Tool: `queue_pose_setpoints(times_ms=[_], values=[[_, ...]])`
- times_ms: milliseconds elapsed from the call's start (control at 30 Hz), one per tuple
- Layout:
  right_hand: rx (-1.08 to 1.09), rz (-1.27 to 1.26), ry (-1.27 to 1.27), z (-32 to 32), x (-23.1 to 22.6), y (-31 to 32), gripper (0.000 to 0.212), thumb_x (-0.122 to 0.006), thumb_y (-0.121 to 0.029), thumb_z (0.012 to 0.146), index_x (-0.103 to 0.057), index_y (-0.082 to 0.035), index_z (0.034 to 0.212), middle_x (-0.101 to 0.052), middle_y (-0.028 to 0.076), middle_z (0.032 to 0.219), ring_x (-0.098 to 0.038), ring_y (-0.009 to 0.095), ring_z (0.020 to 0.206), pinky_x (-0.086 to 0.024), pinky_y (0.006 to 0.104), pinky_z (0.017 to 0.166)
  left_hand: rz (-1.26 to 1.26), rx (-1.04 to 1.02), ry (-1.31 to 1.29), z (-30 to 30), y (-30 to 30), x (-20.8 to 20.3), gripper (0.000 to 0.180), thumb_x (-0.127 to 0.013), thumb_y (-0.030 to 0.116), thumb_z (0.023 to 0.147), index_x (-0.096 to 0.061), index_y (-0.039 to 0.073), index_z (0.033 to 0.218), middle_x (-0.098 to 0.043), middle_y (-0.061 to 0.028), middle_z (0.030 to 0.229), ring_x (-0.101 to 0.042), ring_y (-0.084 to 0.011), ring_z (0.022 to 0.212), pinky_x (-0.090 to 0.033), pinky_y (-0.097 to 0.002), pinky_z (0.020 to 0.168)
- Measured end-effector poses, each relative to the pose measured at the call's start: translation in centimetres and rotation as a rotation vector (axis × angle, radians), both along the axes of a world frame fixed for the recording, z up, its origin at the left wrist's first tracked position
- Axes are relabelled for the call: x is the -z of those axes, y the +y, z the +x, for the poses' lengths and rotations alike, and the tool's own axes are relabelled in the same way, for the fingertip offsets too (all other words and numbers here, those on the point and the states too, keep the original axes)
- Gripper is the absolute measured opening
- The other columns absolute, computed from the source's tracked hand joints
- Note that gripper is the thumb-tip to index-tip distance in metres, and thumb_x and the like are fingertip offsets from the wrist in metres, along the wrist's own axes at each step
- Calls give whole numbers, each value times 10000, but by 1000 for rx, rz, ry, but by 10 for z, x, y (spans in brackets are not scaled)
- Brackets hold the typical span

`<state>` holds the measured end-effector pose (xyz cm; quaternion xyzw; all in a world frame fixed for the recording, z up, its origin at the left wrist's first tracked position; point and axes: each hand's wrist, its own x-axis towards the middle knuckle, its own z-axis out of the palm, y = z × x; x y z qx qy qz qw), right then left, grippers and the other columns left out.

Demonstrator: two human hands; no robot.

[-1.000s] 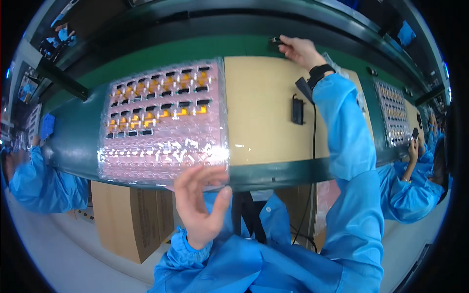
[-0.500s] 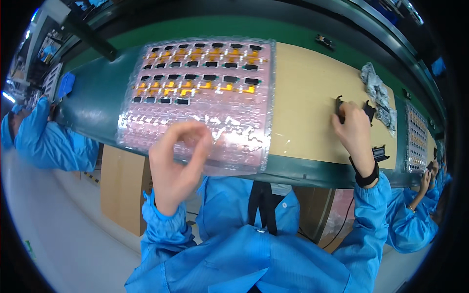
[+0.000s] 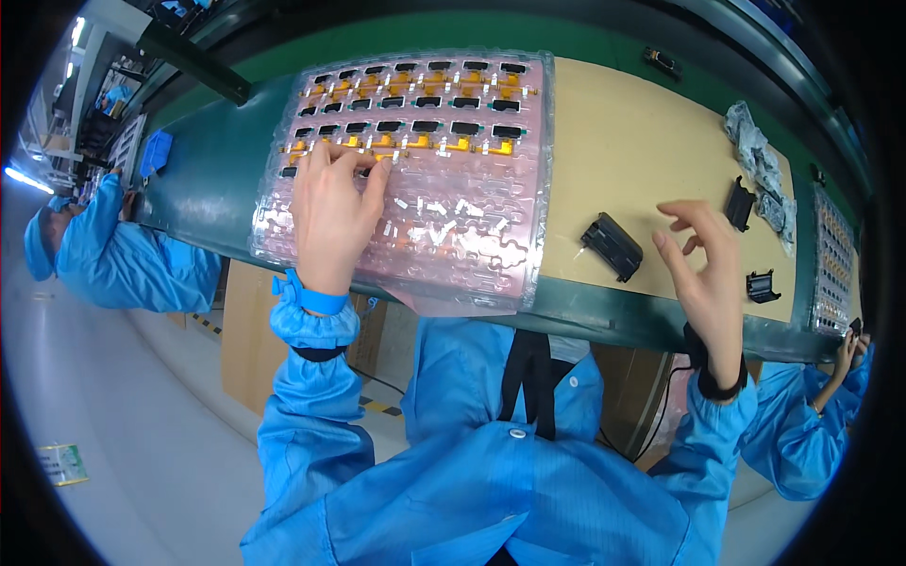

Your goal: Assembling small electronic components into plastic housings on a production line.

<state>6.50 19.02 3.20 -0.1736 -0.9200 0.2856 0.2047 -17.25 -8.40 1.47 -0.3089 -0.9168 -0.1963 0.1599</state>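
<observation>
My left hand [image 3: 335,203] reaches over a clear plastic blister tray [image 3: 425,269]. Its thumb and fingertips are pinched on a small black part with an orange flex cable, partly hidden by the fingers. Rows of similar black parts [image 3: 464,128] with orange flex cables fill the far half of the tray. My right hand [image 3: 703,255] hovers over the tan board [image 3: 604,123], fingers apart and holding nothing. Left of its fingertips a black plastic housing [image 3: 613,247] lies tilted on the board, apart from the hand.
Two more black housings [image 3: 740,203] [image 3: 763,286] lie at the board's right side, near crumpled grey cloth [image 3: 755,156]. A black device [image 3: 662,62] sits on the green bench behind. Co-workers in blue sit left and right; another filled tray [image 3: 832,255] is at far right.
My left hand has moved away from me to the filled rows and closed its fingertips there. The right hand has let go of a black housing, which now lies on the board.
</observation>
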Motion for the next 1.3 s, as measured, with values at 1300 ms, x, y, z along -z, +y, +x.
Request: queue_pose_setpoints(times_ms=[1300], values=[[-171,-1217,484,-17,31,-111,105,-686,61,840,-680,76,944,-681,115,907,-643,144,845,-515,243,749,769,282,-879,145,30,-14,104,-694,-30,831,-705,-43,933,-712,-113,850,-615,-125,744,-482,-254,693]])
